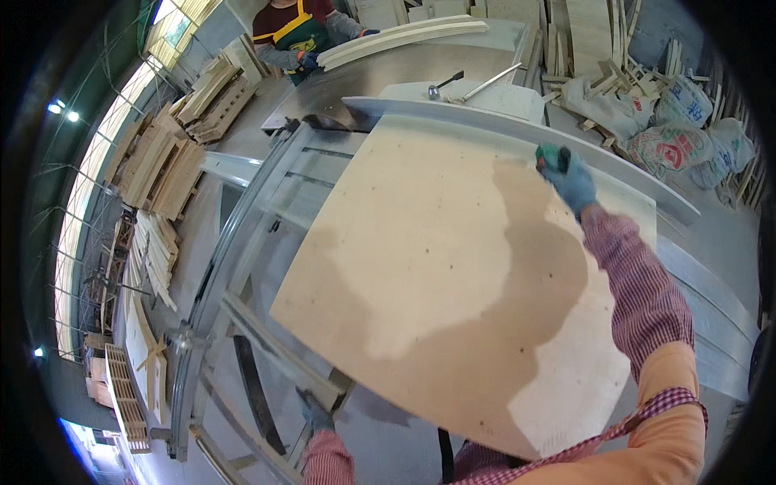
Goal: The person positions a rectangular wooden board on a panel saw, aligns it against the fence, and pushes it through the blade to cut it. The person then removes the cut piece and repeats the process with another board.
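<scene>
A large pale plywood sheet (436,267) lies flat on the saw table, its far edge along a long metal fence (517,141). My right hand (570,182), in a blue-grey glove, is at the sheet's far right part, close to the fence. Its fingers are curled, and a green and dark patch shows at them; I cannot make out whether this is a held thing or part of the glove. Low on the left, my gloved left hand (318,414) grips the near end of a metal frame bar (279,352), beside the sheet's near left corner.
A sliding rail frame (234,234) runs along the left. Beyond the fence, a co-worker (295,36) in gloves holds curved pale wood strips (400,39). A metal-handled tool (489,83) lies behind the fence. Stacked wood (162,170) stands left; filled sacks (671,149) and offcuts sit right.
</scene>
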{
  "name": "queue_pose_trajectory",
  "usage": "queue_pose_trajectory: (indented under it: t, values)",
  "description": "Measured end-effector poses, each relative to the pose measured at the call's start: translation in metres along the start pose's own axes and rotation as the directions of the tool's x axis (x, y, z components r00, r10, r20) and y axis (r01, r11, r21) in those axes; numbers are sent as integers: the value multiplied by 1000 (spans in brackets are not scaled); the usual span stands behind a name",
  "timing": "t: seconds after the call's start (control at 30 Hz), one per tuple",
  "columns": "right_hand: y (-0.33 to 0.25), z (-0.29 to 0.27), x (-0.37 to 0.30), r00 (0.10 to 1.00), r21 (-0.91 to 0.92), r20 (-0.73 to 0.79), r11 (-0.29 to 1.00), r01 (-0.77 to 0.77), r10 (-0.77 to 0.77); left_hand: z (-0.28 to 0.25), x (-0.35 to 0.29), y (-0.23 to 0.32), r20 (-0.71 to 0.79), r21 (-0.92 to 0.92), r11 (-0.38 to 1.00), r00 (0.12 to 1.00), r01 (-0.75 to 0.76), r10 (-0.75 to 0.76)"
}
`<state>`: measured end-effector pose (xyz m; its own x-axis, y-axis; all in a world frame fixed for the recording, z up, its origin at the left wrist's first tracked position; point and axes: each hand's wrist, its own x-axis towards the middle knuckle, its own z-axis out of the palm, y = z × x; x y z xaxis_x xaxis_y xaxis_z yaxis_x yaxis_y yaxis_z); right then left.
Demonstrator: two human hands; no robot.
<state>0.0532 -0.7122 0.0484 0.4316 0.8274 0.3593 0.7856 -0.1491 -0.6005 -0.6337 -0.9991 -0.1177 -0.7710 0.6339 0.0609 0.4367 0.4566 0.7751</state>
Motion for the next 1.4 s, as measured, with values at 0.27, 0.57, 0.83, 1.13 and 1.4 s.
queue_pose_trajectory:
  t: [0.27,0.57,0.83,1.13,1.4]
  values:
    - [-22,107,164,952,-362,-7,887,-287,305,21,9,-2,50,-432,770,865,469,-499]
    - [-4,92,104,781,-302,-60,757,579,-621,33,7,10,121,-477,682,810,554,-573]
    - [105,-143,-239,969,-339,157,911,233,-189,10,-1,16,271,-511,631,806,584,-526]
    - [139,-171,-373,966,-129,250,987,96,-61,14,6,-46,183,-366,841,917,398,-355]
    - [146,-158,-373,978,-52,208,998,31,-20,5,-2,-98,11,18,997,997,81,-81]
